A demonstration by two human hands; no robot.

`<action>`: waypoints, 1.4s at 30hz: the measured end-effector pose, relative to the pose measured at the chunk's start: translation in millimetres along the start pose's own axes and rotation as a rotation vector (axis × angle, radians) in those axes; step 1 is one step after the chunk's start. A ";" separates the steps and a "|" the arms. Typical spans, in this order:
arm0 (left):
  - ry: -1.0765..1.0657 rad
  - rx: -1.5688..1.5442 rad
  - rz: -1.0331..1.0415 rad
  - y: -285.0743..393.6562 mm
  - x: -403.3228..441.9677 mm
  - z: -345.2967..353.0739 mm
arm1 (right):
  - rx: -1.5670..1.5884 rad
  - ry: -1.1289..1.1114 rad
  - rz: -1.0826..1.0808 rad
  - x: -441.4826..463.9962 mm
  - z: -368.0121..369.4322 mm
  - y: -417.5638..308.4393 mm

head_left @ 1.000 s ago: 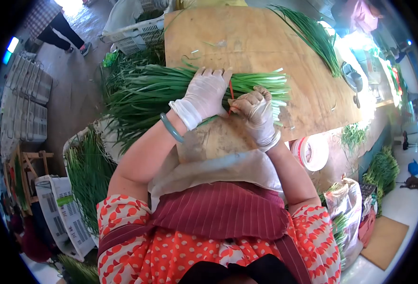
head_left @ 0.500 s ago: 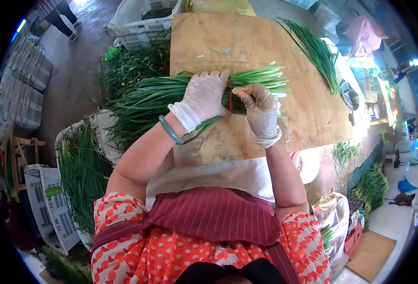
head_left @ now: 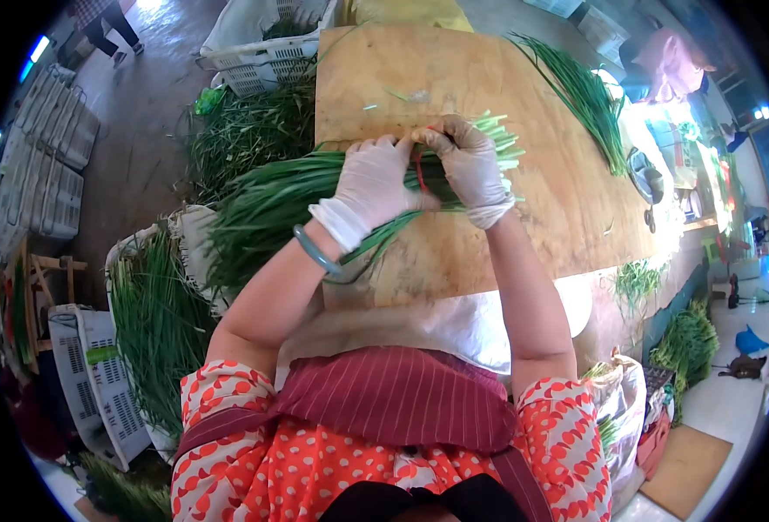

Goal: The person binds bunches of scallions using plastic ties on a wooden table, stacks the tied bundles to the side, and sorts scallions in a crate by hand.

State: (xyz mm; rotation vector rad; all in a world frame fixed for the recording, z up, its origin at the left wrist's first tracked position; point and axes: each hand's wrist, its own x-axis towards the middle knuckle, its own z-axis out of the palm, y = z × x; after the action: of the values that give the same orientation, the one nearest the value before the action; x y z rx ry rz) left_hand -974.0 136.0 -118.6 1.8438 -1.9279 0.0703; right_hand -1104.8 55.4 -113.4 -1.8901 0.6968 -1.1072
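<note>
A thick bunch of garlic chives (head_left: 280, 183) lies across the wooden board (head_left: 523, 235), green leaves to the left and pale cut stems to the right. My gloved left hand (head_left: 374, 181) is wrapped over the bunch and holds it down. Just right of it, a red tie (head_left: 421, 170) runs around the stems. My gloved right hand (head_left: 467, 161) is closed at the far side of the bunch, its fingertips pinching the tie close to my left fingers. The tie's end is partly hidden by the fingers.
Loose chives (head_left: 580, 96) lie at the board's right edge. Trimmings (head_left: 249, 130) are heaped left of the board. A white crate (head_left: 262, 61) stands behind them, and a chive-filled basket (head_left: 154, 313) is at lower left. A person (head_left: 106, 30) stands at the far left.
My right hand has moved away from me and left, from the near side of the tie to the bunch's far side. My left hand stays on the chives.
</note>
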 end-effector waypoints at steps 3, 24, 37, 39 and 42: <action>0.149 -0.405 0.035 -10.7 4.0 6.1 | 0.281 -0.026 0.214 -4.9 -4.1 -12.2; 0.067 -0.550 -0.077 -18.7 11.0 10.8 | -0.979 0.200 0.012 -64.0 30.4 -20.9; 0.122 -0.625 -0.146 -21.8 8.9 18.3 | -0.986 0.415 -0.032 -44.7 54.1 -7.8; 0.115 -0.625 -0.163 -22.8 10.4 18.6 | -0.992 0.431 -0.058 -39.3 55.1 -6.6; 0.095 -0.638 -0.212 -25.4 11.0 19.3 | -1.018 0.346 0.035 -36.1 53.0 -9.4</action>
State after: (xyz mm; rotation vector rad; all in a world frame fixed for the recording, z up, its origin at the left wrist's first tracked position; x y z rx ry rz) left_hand -955.3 116.5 -138.8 1.5504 -1.4471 -0.4631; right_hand -1073.9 107.7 -135.8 -2.4859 1.7229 -1.1691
